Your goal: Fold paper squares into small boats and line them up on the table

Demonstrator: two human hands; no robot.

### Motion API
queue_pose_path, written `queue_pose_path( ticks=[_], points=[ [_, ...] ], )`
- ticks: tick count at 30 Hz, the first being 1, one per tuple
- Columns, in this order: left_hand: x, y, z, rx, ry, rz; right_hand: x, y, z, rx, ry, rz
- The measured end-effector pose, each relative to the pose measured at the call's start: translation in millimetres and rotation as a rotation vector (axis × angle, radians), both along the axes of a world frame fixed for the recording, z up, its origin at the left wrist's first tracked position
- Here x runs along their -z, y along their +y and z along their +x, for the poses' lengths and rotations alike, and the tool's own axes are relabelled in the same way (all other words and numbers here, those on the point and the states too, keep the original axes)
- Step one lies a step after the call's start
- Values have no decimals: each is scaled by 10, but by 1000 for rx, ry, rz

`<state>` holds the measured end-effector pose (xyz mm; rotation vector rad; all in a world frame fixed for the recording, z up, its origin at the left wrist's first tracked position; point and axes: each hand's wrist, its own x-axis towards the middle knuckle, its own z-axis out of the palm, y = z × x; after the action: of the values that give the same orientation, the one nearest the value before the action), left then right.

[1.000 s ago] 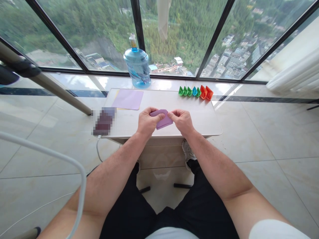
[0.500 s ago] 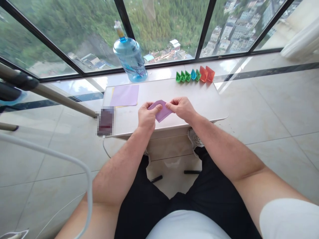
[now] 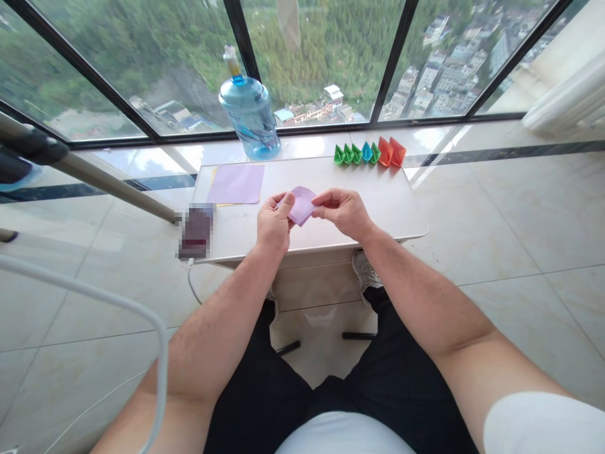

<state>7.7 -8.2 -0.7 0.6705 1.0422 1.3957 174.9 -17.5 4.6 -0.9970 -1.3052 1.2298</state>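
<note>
A small folded piece of purple paper (image 3: 302, 205) is held in the air above the near side of a white table (image 3: 326, 230). My left hand (image 3: 275, 221) grips its left side, thumb on top. The fingers of my right hand (image 3: 343, 211) pinch its right corner. Flat purple sheets (image 3: 236, 183) lie at the table's left, with a yellow edge showing beneath. Along the far right edge stands a row of folded paper boats: several green ones (image 3: 348, 153), a blue one (image 3: 367, 151) and two orange-red ones (image 3: 391, 152).
A large blue water bottle (image 3: 250, 116) stands behind the table by the window. A pixelated phone-like item (image 3: 195, 230) with a white cable lies at the table's left edge. A metal pole (image 3: 118, 183) and a white curved tube (image 3: 118, 299) are at left.
The purple paper has turned in my hands and now shows a diamond-like face instead of a flatter, wider shape. My left thumb has shifted toward its left edge. The view tilted slightly.
</note>
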Motion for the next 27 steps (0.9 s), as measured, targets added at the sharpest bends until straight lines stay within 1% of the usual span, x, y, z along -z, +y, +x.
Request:
queue_pose_path(
  ticks=[3, 6, 9, 14, 18, 23, 27],
  points=[
    [-83, -9, -41, 3, 8, 67, -8, 8, 39, 47, 12, -8],
    [-132, -10, -93, 31, 69, 103, -30, 9, 81, 80, -7, -4],
    [-149, -15, -121, 28, 128, 105, -62, 4, 104, 84, 10, -2],
    [-182, -19, -129, 30, 168, 106, -115, -5, 114, 18, 66, -7],
    [-201, -13, -133, 34, 150, 130, -138, -11, 133, 39, 48, -2],
    [-214, -25, -121, 9, 173, 160, -147, -12, 157, 64, 14, 4],
    [-222, -40, -121, 39, 184, 189, -146, -9, 162, 61, 9, 2]
  ],
)
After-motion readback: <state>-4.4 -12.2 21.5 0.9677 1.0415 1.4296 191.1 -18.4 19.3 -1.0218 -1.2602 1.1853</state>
